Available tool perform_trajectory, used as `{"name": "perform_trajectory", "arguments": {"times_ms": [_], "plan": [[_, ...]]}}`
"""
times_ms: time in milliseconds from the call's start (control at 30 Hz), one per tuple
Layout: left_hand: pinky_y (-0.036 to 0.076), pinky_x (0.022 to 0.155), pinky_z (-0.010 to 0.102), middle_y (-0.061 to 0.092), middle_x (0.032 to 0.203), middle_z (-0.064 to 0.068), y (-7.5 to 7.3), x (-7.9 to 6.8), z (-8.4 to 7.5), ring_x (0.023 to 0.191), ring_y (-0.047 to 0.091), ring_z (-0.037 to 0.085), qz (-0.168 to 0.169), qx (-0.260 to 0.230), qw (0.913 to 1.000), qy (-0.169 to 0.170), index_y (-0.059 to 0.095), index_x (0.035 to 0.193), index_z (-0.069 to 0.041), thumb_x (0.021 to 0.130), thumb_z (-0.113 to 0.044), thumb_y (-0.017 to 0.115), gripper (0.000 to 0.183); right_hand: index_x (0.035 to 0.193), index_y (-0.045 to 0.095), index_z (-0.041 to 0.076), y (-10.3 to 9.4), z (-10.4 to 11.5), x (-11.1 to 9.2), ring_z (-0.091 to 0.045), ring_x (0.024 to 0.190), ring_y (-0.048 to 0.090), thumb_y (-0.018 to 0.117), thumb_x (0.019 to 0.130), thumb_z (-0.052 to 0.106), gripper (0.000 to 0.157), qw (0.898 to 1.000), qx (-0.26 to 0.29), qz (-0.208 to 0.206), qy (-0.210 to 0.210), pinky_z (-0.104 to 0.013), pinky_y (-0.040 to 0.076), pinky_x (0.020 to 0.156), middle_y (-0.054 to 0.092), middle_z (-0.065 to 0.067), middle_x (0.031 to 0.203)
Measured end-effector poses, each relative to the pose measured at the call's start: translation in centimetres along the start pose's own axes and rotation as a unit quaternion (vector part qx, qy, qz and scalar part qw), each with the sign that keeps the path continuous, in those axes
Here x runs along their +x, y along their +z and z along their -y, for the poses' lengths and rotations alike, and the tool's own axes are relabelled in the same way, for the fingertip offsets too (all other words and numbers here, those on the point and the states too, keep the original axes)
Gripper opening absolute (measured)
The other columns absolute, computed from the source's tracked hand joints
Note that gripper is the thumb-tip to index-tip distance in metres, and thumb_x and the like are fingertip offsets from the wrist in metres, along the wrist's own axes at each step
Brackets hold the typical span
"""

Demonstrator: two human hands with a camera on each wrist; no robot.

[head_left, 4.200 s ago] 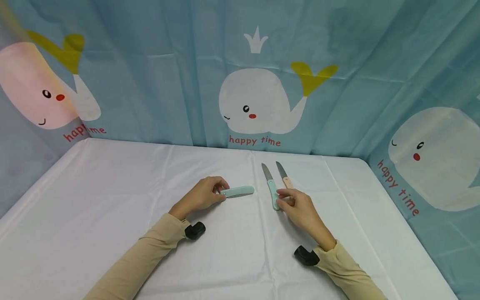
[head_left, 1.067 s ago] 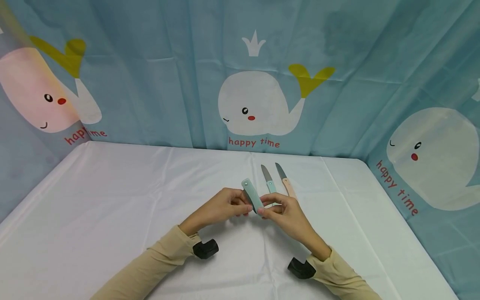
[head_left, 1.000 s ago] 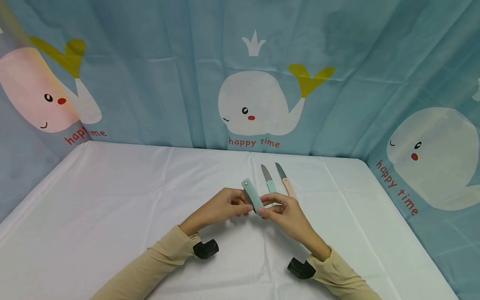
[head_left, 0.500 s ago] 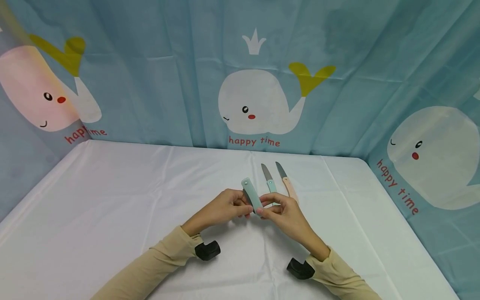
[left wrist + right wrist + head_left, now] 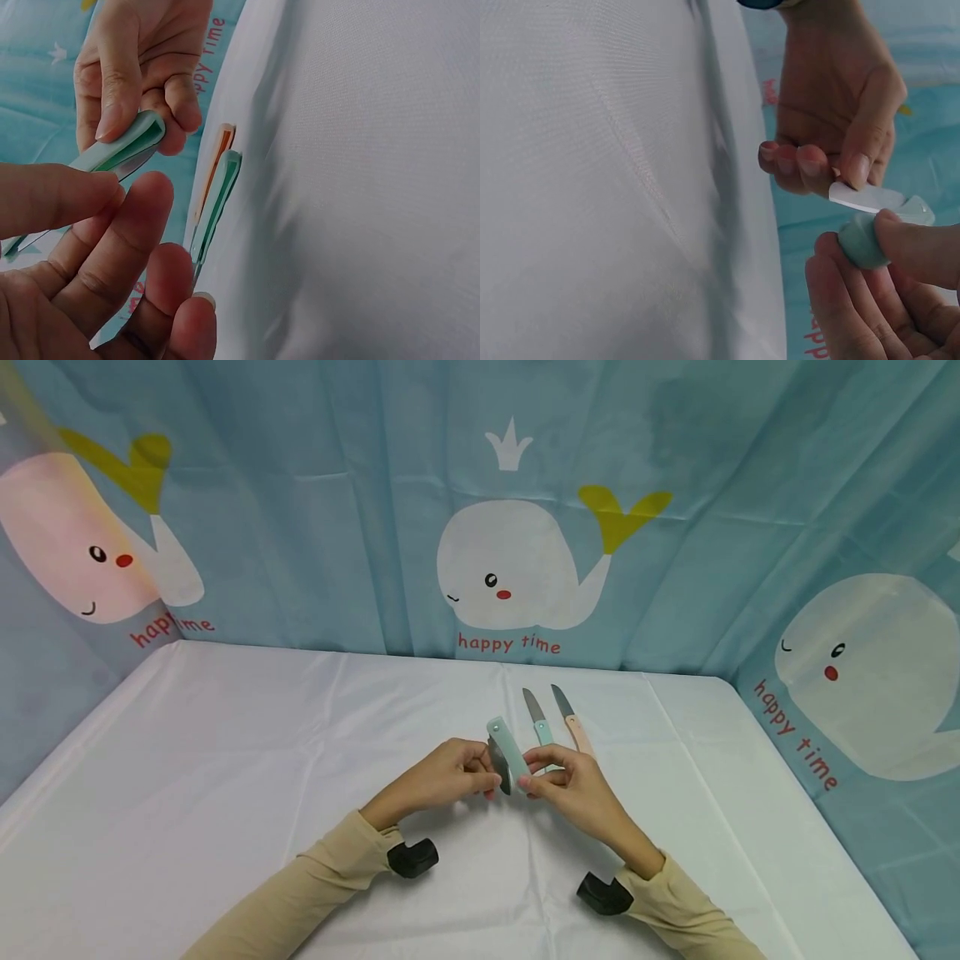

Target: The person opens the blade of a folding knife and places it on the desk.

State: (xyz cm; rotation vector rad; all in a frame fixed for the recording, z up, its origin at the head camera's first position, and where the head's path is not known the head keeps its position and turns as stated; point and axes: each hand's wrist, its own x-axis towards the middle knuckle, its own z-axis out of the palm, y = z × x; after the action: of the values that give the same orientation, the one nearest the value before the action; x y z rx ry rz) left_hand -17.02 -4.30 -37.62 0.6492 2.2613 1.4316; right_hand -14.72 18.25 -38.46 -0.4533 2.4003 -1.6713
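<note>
A mint-green folding knife (image 5: 507, 745) is held up between both hands above the white cloth, its pivot end pointing away. My right hand (image 5: 576, 787) pinches the end of its handle (image 5: 861, 241) between thumb and fingers. On the other side, my left hand (image 5: 450, 777) pinches the grey blade (image 5: 864, 197), which stands partly out of the handle at a narrow angle. Behind the right hand lie two unfolded knives, one mint-green knife (image 5: 541, 731) and one peach knife (image 5: 575, 728). The right fingers cover part of the mint one in the head view.
White cloth (image 5: 225, 760) with creases covers the table. A blue curtain (image 5: 337, 552) printed with whales hangs along the back and sides. Black wrist cameras stick out inward from both sleeves, the left camera (image 5: 412, 857) and the right camera (image 5: 603, 893).
My right hand has left the mint knife on the table and taken the folded knife's handle, which the left hand brought rightward and turned. Within the last half second, its blade tip has swung out.
</note>
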Motion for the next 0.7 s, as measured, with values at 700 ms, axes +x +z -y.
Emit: {"name": "perform_trajectory", "arguments": {"times_ms": [700], "plan": [[0.050, 0.063, 0.032, 0.074, 0.087, 0.016, 0.21, 0.24, 0.16, 0.070, 0.061, 0.018, -0.020, -0.053, 0.9984, -0.010, 0.070, 0.093, -0.006, 0.093, -0.021, 0.068, 0.015, 0.113, 0.062, -0.003, 0.51, 0.31, -0.08, -0.033, 0.085, 0.074, 0.071, 0.091, 0.011, 0.028, 1.000, 0.019, -0.021, 0.008, -0.028, 0.058, 0.076, 0.066, -0.020, 0.105]]}}
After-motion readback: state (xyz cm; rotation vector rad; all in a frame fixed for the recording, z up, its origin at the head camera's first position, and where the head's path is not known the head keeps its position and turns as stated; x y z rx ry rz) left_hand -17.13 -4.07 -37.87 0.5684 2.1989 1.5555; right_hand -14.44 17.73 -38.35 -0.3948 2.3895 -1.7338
